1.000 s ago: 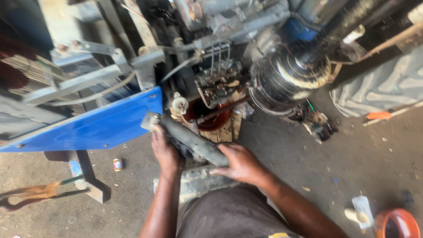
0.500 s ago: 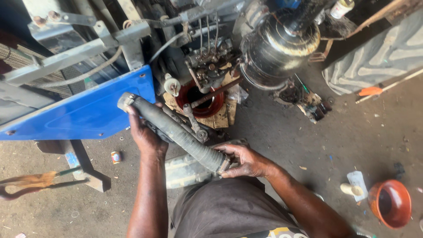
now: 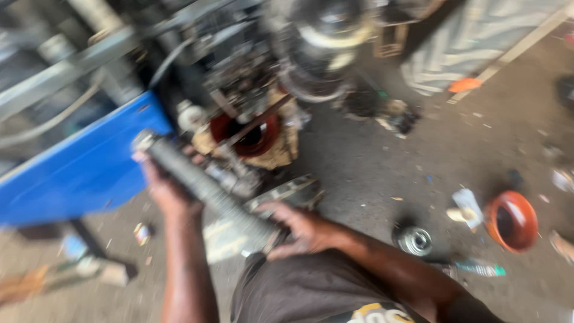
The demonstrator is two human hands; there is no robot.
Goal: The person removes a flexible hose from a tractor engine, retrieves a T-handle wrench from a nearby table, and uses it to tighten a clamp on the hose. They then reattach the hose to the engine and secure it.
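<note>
The grey ribbed shaft (image 3: 206, 188) has swung nearer since half a second ago. Left hand (image 3: 164, 191) clasps its upper end, right hand (image 3: 302, 230) its lower, beside the red-rimmed housing (image 3: 251, 134). Seemingly mid-carry; next calls for steady, level support.

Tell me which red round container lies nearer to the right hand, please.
The dark red one under the machine parts, just above the right hand; the orange-red bowl sits apart at the far right.
</note>
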